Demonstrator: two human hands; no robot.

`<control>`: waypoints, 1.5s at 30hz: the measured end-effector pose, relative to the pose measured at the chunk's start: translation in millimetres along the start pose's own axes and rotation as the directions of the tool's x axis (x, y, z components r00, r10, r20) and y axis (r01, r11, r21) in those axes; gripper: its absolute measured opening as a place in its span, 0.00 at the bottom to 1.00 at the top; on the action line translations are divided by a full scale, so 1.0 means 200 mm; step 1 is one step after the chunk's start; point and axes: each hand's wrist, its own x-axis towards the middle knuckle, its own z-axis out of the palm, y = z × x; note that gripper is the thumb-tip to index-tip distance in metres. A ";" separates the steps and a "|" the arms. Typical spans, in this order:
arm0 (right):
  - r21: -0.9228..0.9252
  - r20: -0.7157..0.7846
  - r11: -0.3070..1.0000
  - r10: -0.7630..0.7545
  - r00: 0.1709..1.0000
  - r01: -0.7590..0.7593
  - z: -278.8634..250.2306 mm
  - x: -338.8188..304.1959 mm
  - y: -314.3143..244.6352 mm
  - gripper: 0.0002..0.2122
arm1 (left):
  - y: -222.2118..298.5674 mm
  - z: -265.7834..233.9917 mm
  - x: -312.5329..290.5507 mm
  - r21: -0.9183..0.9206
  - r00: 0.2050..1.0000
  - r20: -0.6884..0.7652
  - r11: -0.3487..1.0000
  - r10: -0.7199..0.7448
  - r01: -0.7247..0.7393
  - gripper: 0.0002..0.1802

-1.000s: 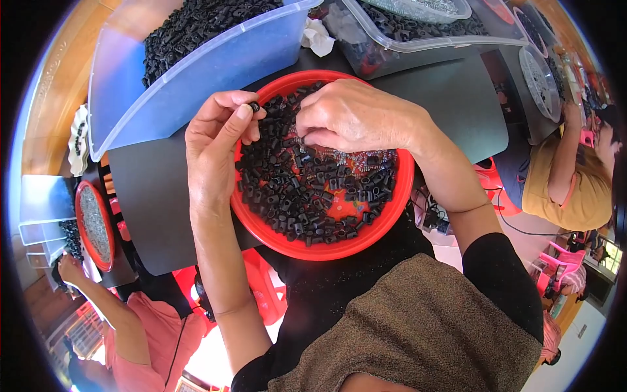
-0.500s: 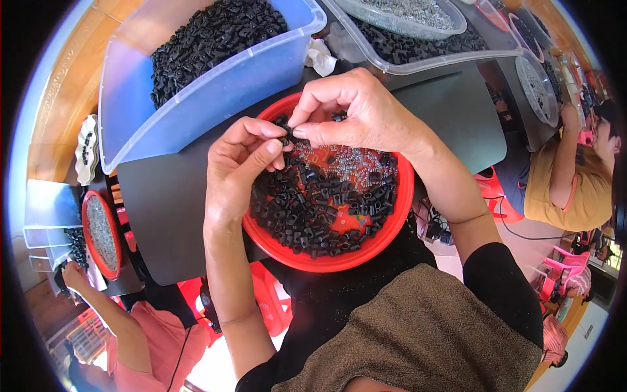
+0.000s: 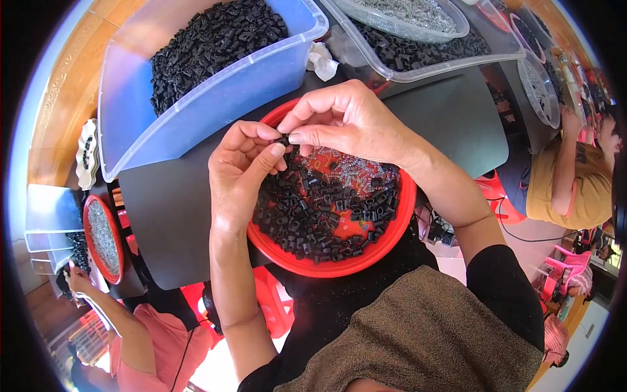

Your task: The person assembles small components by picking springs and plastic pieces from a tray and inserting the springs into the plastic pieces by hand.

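Both of my hands meet over the left far part of a round red tray (image 3: 398, 238). Between the fingertips of my left hand (image 3: 241, 163) and my right hand (image 3: 349, 124) sits a small black plastic part (image 3: 283, 139), mostly covered by the fingers. Each hand is closed in a pinch on it. Many loose black plastic parts (image 3: 313, 225) lie in the tray below. Small metal springs (image 3: 359, 173) are heaped on its far right side. Red patterned tray bottom shows between them.
A blue bin (image 3: 215, 104) of black parts stands at the far left. Beyond the tray, a clear bin (image 3: 424, 70) holds more black parts and a tub of springs (image 3: 418, 19). Co-workers sit left (image 3: 163, 340) and right (image 3: 555, 176). A red tray of springs (image 3: 103, 238) lies leftward.
My right hand has moved slightly down and left, its fingertips closer to those of my left hand around the black part. The whole view has shifted a little.
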 end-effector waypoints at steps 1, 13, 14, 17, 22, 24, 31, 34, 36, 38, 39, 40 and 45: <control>-0.001 -0.003 1.000 0.001 1.000 -0.001 -0.01 0.00 -0.01 0.07 | -0.01 0.00 0.00 -0.001 1.000 0.003 1.000 -0.001 0.001 0.08; 0.012 -0.003 0.997 0.082 0.997 -0.082 -0.01 0.00 -0.03 0.06 | 0.01 0.01 0.01 -0.072 1.000 -0.009 0.997 -0.010 0.010 0.07; 0.011 0.001 0.998 0.060 0.998 -0.060 -0.01 0.01 -0.01 0.06 | 0.00 0.00 0.01 -0.070 1.000 -0.002 0.997 -0.013 0.012 0.07; 0.015 0.004 0.999 0.040 0.999 -0.041 -0.01 0.01 -0.01 0.06 | 0.00 0.00 0.00 -0.055 1.000 0.005 0.998 -0.011 0.011 0.07; -0.087 -0.005 0.995 0.047 0.999 -0.047 -0.02 0.01 -0.02 0.06 | -0.01 0.00 0.00 -0.033 1.000 0.002 0.999 0.012 -0.012 0.06; -0.055 0.001 0.996 0.071 0.997 -0.071 -0.02 0.01 -0.02 0.06 | -0.01 0.00 0.00 -0.019 1.000 -0.012 0.999 0.029 -0.029 0.06; -0.085 0.015 0.994 0.070 0.997 -0.069 -0.02 0.01 -0.02 0.07 | 0.00 0.01 0.00 -0.001 0.998 -0.017 0.999 0.054 -0.054 0.07; -0.068 0.023 0.996 0.067 0.997 -0.065 -0.02 0.01 -0.02 0.08 | 0.00 0.01 0.00 0.009 0.999 0.001 0.999 0.041 -0.041 0.06; -0.080 0.037 0.994 0.074 0.997 -0.071 -0.02 0.01 -0.02 0.08 | 0.01 0.01 0.00 0.001 1.000 0.017 1.000 0.018 -0.018 0.05; -0.072 0.040 0.995 0.077 0.996 -0.074 -0.02 0.01 -0.02 0.07 | 0.02 0.01 0.00 0.003 1.000 0.025 1.000 -0.006 0.006 0.05; -0.065 0.043 0.995 0.081 0.996 -0.078 -0.02 0.00 -0.02 0.07 | 0.02 0.01 0.00 0.004 0.999 0.032 1.000 -0.031 0.030 0.04; -0.064 0.043 0.995 0.081 0.996 -0.078 -0.02 0.00 -0.02 0.07 | 0.01 0.01 0.00 0.004 0.999 0.032 1.000 -0.031 0.031 0.04; -0.090 0.047 0.990 0.109 0.993 -0.104 -0.01 -0.01 -0.05 0.08 | 0.00 0.01 -0.01 0.020 0.999 0.031 1.000 0.018 -0.018 0.04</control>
